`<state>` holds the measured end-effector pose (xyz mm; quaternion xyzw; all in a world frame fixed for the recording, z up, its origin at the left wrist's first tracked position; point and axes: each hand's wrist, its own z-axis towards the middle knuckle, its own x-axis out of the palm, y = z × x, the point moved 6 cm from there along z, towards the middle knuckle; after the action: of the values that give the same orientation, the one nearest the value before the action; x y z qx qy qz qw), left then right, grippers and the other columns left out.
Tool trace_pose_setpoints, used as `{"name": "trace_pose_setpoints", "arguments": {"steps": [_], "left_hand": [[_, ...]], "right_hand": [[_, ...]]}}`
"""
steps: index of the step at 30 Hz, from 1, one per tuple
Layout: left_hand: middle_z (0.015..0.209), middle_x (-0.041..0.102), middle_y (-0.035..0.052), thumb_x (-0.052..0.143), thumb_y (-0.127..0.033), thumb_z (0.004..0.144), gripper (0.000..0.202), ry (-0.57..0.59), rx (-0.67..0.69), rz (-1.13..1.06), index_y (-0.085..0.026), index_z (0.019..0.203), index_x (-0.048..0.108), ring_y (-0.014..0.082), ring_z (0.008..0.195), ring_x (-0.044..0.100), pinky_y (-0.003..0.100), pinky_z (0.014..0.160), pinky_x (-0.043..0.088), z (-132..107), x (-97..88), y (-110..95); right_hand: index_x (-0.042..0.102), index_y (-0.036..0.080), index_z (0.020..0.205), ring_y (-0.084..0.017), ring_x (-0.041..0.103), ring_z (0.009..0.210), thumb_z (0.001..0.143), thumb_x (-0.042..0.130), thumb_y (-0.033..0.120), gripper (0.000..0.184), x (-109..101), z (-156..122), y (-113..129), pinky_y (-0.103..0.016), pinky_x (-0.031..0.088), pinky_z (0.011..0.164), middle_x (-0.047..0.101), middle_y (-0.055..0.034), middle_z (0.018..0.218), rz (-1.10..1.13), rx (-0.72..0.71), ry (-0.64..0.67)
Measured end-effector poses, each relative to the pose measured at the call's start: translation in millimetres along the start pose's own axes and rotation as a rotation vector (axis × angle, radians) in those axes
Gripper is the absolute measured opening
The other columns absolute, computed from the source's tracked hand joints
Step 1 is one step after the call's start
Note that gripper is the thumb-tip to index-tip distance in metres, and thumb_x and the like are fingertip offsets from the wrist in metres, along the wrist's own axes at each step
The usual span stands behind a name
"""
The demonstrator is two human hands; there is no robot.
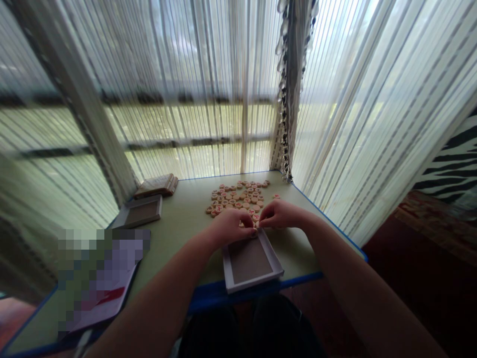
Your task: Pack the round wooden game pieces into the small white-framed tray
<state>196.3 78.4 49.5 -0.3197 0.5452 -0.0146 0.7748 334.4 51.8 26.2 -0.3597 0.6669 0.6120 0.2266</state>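
Observation:
Round wooden Chinese chess pieces, several with red characters, lie spread on the pale green table. My left hand reaches over the far left corner of a shallow white box, thumb and fingers closed on a Chinese chess piece at the box's far edge. Opposite it, my right hand is closed in a pinch beside the box's far right corner. Its fingertips meet a Chinese chess piece, largely hidden by the fingers. The box's brown bottom shows bare in its near part.
At left lie a second shallow box, a folded board or book-like stack and a tablet with a blurred screen. Blue edging borders the table. Sheer curtains hang close behind it.

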Motion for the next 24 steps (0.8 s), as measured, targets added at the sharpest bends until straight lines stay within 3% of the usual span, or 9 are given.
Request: {"name": "trace_pose_setpoints", "arguments": {"steps": [4, 10, 13, 18, 24], "left_hand": [[0.064, 0.061, -0.0021, 0.058, -0.037, 0.068, 0.021, 0.006, 0.023, 0.044, -0.019, 0.073, 0.068, 0.0099, 0.061, 0.05, 0.02, 0.057, 0.035, 1, 3.7, 2], [0.065, 0.06, -0.0005, 0.056, -0.034, 0.069, 0.019, -0.003, 0.073, 0.116, -0.019, 0.072, 0.068, 0.0117, 0.066, 0.051, 0.021, 0.063, 0.038, 1, 8.5, 0], [0.078, 0.062, 0.0003, 0.056, -0.028, 0.069, 0.018, -0.003, 0.144, 0.071, -0.021, 0.08, 0.067, 0.0128, 0.075, 0.053, 0.022, 0.071, 0.04, -2, 4.7, -9], [0.115, 0.051, 0.0025, 0.063, -0.026, 0.061, 0.028, 0.156, 0.222, 0.061, -0.025, 0.088, 0.068, 0.019, 0.101, 0.048, 0.028, 0.091, 0.036, -9, 3.9, -16], [0.111, 0.053, 0.0035, 0.06, -0.03, 0.068, 0.018, 0.066, 0.226, 0.133, -0.025, 0.083, 0.068, 0.0195, 0.099, 0.05, 0.031, 0.089, 0.037, -5, 5.0, -12]], "right_hand": [[0.069, 0.016, 0.079, -0.006, 0.039, 0.048, 0.063, 0.06, 0.043, 0.033, 0, -1, 8, -0.019, 0.026, 0.044, 0.051, 0.003, 0.053, -0.121, -0.103, -0.002], [0.068, 0.016, 0.074, -0.007, 0.037, 0.049, 0.065, 0.057, 0.041, 0.029, 3, 1, 13, -0.021, 0.025, 0.046, 0.051, 0.0032, 0.052, -0.213, -0.144, -0.016], [0.069, 0.015, 0.074, -0.007, 0.038, 0.049, 0.065, 0.057, 0.042, 0.03, 3, 1, 15, -0.021, 0.025, 0.047, 0.052, 0.0029, 0.053, -0.231, -0.16, -0.044], [0.069, 0.016, 0.074, -0.006, 0.038, 0.047, 0.066, 0.057, 0.041, 0.029, 1, 1, 15, -0.021, 0.025, 0.048, 0.052, 0.0033, 0.05, -0.235, -0.151, -0.075], [0.069, 0.017, 0.073, -0.007, 0.041, 0.048, 0.065, 0.057, 0.039, 0.027, -1, -1, 16, -0.021, 0.026, 0.047, 0.056, 0.0019, 0.053, -0.263, -0.143, -0.103]]}}
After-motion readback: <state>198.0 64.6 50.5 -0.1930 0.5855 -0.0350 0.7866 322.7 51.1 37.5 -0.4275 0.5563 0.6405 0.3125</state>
